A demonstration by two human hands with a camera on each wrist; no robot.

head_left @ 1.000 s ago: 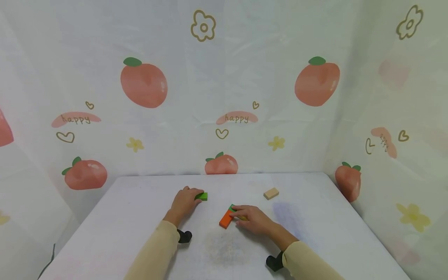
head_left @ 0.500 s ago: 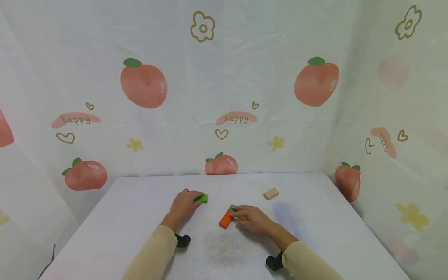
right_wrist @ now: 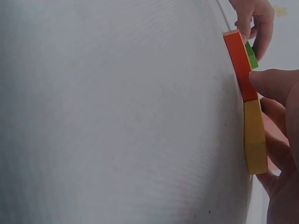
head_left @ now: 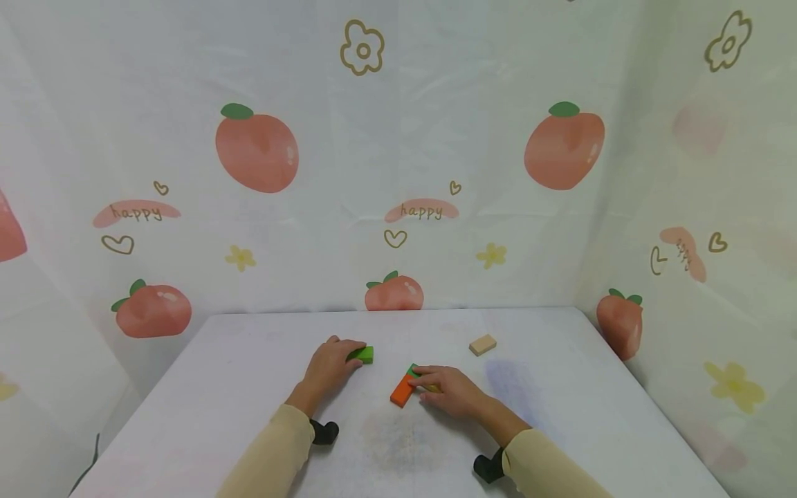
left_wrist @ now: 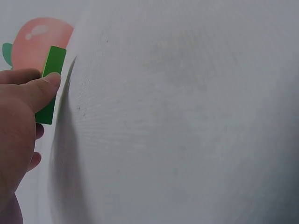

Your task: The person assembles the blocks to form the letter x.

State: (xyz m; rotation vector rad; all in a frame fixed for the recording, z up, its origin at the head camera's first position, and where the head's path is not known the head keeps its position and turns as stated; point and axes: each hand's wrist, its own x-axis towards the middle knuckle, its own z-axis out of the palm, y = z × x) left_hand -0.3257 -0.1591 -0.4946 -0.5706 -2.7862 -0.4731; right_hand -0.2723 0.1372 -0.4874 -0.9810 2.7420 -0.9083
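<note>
In the head view, my left hand pinches a bright green block near the table's far side. The left wrist view shows the thumb on one long face of that green block, fingers behind it. Closer to me, my right hand curls over a small cluster of blocks. An orange block points toward me, and a darker green block shows at its far end. In the right wrist view, the thumb touches the orange block; a yellow block lies end to end with it, fingers behind.
A plain wooden block lies at the back right of the white table. Behind the table hangs a white curtain printed with fruit. Black wrist mounts sit below both hands.
My left hand has come slightly toward me with the bright green block, then a little to the right. The right hand and its blocks have stayed in place.
</note>
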